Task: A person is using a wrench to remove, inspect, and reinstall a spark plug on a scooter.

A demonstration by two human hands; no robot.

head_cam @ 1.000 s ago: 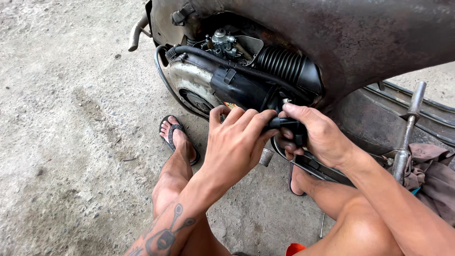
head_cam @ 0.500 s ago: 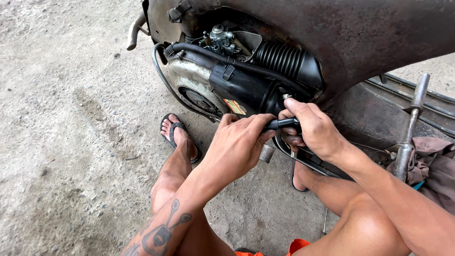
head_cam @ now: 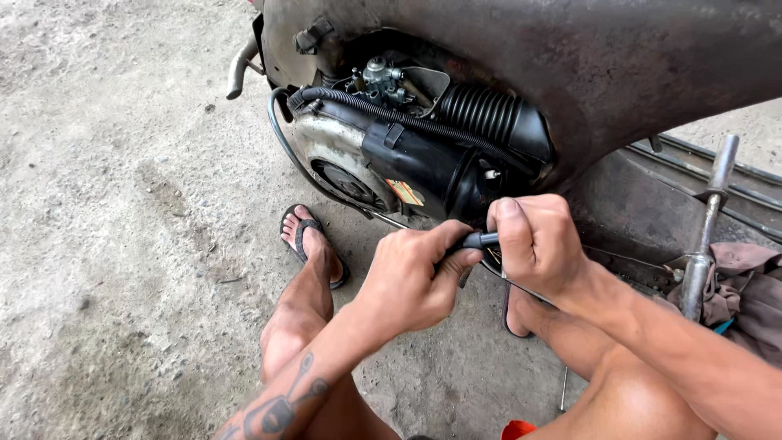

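2 hands (head_cam: 407,277), 1 black tool handle (head_cam: 476,241), 1 scooter engine (head_cam: 407,155), 2 sandals (head_cam: 305,236).

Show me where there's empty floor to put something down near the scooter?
The bare concrete floor left of the sandalled foot and below the exhaust pipe is open. It is crowded at the engine, where the left hand and right hand grip a black tool handle, and right by the rags.

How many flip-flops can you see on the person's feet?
2. One black flip-flop is on the foot on the concrete left of the left hand. The other flip-flop peeks out under the right hand, mostly hidden.
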